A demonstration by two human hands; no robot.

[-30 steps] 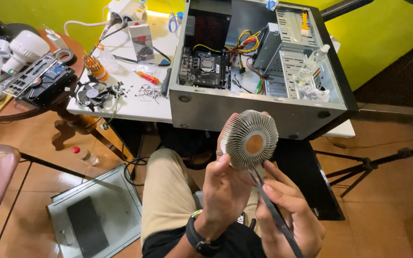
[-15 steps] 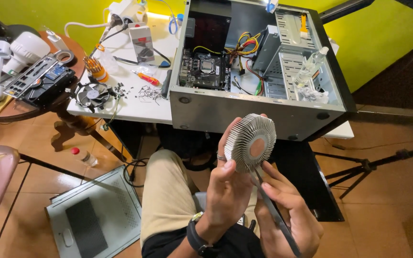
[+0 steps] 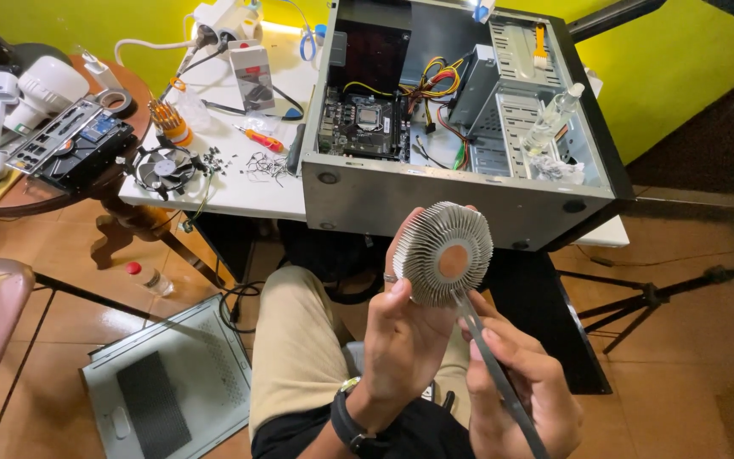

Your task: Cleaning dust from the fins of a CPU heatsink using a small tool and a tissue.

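Bright, even room light here, with a hot glare strip along the yellow wall [image 3: 290, 27] behind my desk. Sharp focus at centre; my right hand [image 3: 520, 382] smears slightly, edges bend wide-angle, and the floor's right side darkens.

A small upright retail package [image 3: 252, 75], grey and white with a dark picture on its front, is standing on the white counter [image 3: 239, 191], just left of the open computer case [image 3: 460, 191]. No signs or screens are showing.
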